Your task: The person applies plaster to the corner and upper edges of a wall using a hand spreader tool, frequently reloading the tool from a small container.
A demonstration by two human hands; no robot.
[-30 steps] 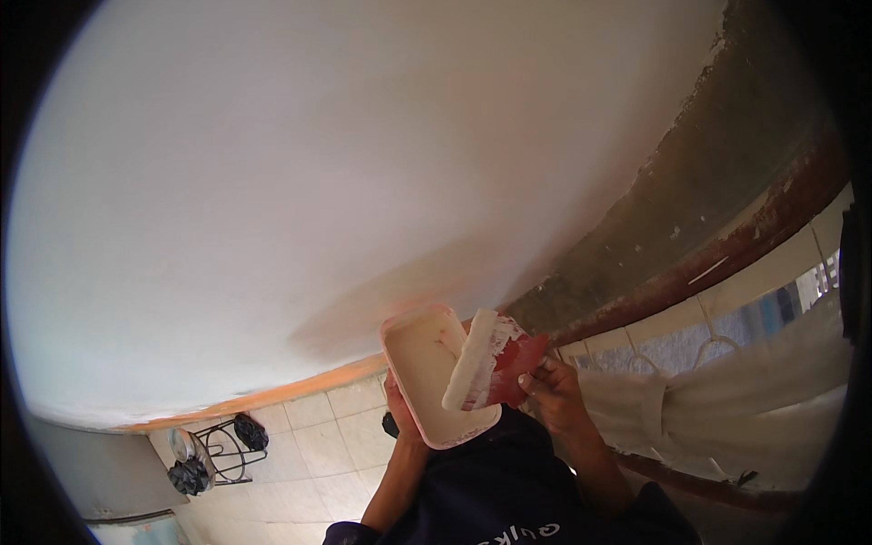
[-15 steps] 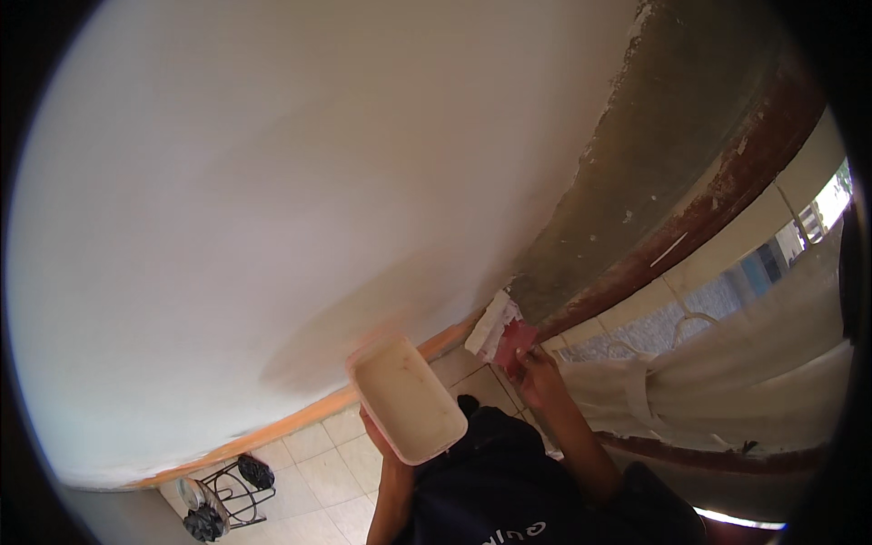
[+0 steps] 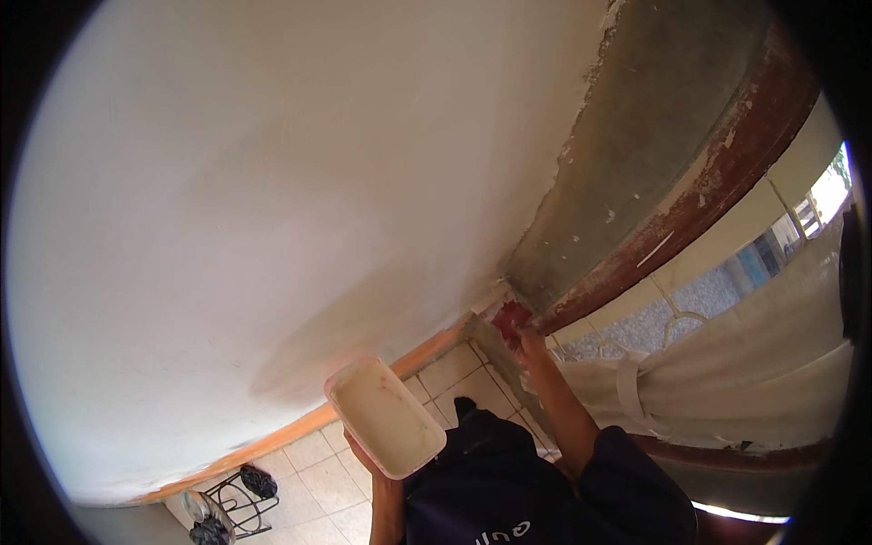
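Red scraper [image 3: 511, 318] was pinched in my right hand [image 3: 527, 342], at the corner where the pale wall [image 3: 309, 191] met a grey-brown band [image 3: 636, 145]; contact unclear. My left hand [image 3: 361, 451] held a whitish tray [image 3: 417, 460] of pale paste [image 3: 386, 418] near my dark shirt [image 3: 481, 472]. White lettering [image 3: 501, 534] on it, partly cut off.

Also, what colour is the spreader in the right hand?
The spreader is red where visible; the head view shows it.

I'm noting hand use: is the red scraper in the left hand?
No, the right hand holds the red scraper; the left hand holds a tray.
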